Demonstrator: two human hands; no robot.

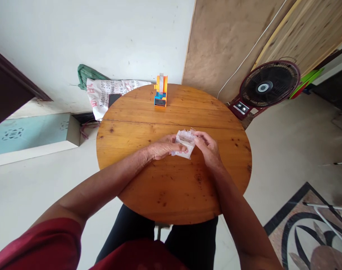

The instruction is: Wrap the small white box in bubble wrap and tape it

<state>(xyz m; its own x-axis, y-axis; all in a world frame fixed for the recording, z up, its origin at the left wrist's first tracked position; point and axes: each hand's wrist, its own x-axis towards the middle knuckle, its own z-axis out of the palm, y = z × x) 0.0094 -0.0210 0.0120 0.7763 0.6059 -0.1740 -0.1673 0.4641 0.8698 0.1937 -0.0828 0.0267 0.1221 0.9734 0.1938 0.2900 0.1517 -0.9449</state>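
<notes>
Over the middle of the round wooden table (171, 187), a small whitish packet (185, 140) with reddish marks is between my two hands. It looks wrapped in clear, crinkled plastic; what is inside I cannot make out. My left hand (165, 147) grips its left side, the thumb lying across the front. At the packet's upper right corner, my right hand (208, 147) pinches the edge between thumb and fingers. An orange and blue tape dispenser (161, 92) with a roll of clear tape stands near the table's far edge, apart from both hands.
Right of the table stands a dark red fan (269, 86), with a white cable (252, 48) running up the wall behind. A white printed sack (117, 88) and a green bag (89, 75) lie against the wall. A pale blue-topped box (33, 133) sits at left.
</notes>
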